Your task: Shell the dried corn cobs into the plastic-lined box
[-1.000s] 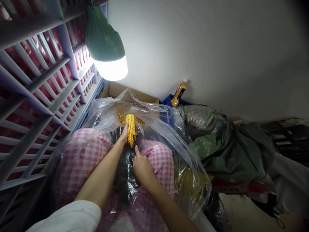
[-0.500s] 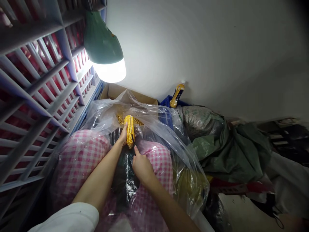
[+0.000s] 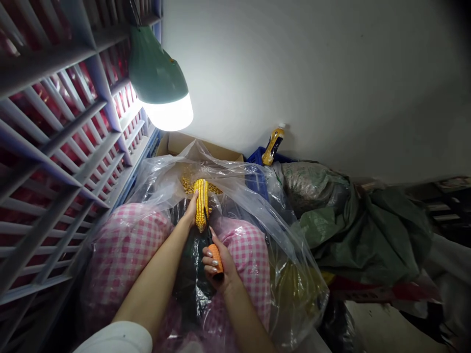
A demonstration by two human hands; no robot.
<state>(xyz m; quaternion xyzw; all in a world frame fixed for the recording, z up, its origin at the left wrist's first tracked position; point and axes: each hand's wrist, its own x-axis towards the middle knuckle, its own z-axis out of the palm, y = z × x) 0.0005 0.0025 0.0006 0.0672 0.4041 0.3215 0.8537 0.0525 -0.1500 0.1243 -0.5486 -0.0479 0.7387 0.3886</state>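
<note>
My left hand [image 3: 192, 212] is closed around a yellow corn cob [image 3: 201, 202], holding it upright over my lap. My right hand [image 3: 218, 261] grips a tool with an orange handle [image 3: 216, 254]; its thin dark shaft [image 3: 207, 227] points up and touches the cob's lower right side. Loose kernels [image 3: 187, 184] lie in a heap behind the cob on a clear plastic sheet [image 3: 243, 196] that spreads over my pink checked knees [image 3: 128, 240].
A lit green lamp [image 3: 162, 88] hangs at the upper left beside a slatted plastic crate wall [image 3: 55, 147]. A cardboard box [image 3: 184, 143], a blue crate [image 3: 259, 156] and a yellow bottle [image 3: 273, 144] stand against the white wall. Green bags [image 3: 349, 225] pile up at right.
My right hand has turned palm up, so the orange handle and my fingernails now show. The tool's shaft stays at the cob's lower end. The left hand keeps its hold.
</note>
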